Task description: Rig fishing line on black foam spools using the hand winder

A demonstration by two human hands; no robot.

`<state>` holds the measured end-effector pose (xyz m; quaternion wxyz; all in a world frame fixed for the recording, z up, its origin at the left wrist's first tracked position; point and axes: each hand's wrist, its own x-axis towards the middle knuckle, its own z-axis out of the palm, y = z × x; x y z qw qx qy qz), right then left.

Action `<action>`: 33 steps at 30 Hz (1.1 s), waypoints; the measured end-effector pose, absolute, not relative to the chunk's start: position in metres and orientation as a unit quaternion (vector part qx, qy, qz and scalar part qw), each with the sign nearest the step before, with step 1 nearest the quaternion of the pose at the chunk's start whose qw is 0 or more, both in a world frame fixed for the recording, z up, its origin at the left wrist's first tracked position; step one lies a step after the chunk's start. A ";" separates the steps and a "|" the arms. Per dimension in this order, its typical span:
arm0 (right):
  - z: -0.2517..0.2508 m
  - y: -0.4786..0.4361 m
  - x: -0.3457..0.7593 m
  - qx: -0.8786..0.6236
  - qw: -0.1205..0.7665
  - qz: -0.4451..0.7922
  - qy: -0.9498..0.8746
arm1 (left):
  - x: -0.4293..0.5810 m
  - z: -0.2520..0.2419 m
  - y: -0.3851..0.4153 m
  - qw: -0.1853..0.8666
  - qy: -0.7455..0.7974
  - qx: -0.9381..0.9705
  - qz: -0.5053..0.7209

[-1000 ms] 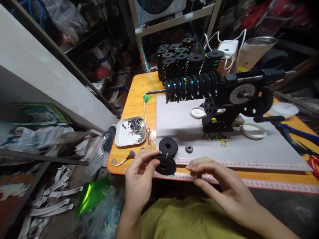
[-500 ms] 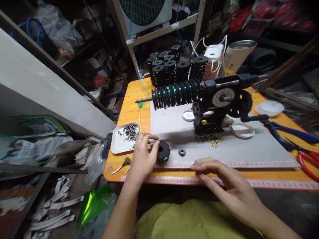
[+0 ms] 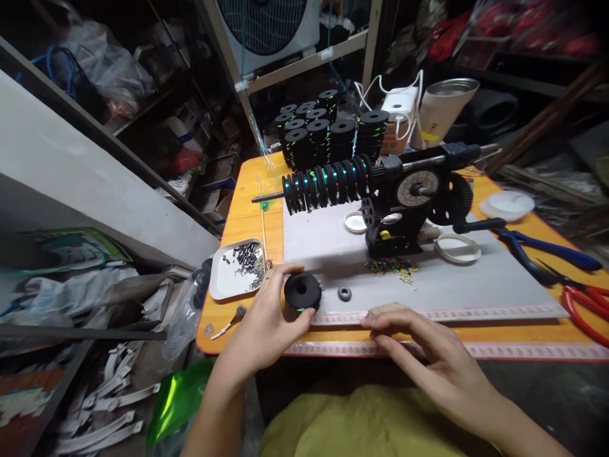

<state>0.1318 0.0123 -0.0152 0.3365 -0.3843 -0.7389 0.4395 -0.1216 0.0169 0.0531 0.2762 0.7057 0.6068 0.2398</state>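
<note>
My left hand (image 3: pixel 271 317) is curved around a black foam spool (image 3: pixel 303 291) on the grey board, thumb at its front edge and fingers at its back left. Bits of green show on the spool's lower rim. Just right of it lies a small dark ring (image 3: pixel 345 293). My right hand (image 3: pixel 423 349) rests at the board's front edge, by the pink measuring tape (image 3: pixel 499 312). Its fingers are bent, with a gap to the thumb and nothing visible between them. A beige wrap covers one finger.
A hand-cranked winding machine (image 3: pixel 397 216) carries several black spools (image 3: pixel 328 183) on its shaft. Further back stand stacks of black spools (image 3: pixel 316 130). A white tray (image 3: pixel 219 279) of small metal parts is at left, loose beads (image 3: pixel 390 268) in front of the machine, red scissors (image 3: pixel 578 311) and blue-handled pliers (image 3: pixel 561 251) at right.
My left hand has shifted around the spool, its thumb moving from the top edge down to the front. The spool looks slightly tilted up now. My right hand has hardly moved.
</note>
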 end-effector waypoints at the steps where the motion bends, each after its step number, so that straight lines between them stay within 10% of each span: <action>1: -0.015 0.012 0.132 -0.388 0.335 0.442 -0.736 | -0.124 0.054 0.017 0.289 0.600 0.710 0.230; 23: -0.013 0.011 0.126 -0.390 0.328 0.452 -0.732 | -0.128 0.034 0.029 0.251 0.561 0.768 0.179; 33: 0.009 0.026 0.115 -0.357 0.352 0.346 -0.793 | -0.138 0.055 0.022 0.401 0.557 0.682 0.252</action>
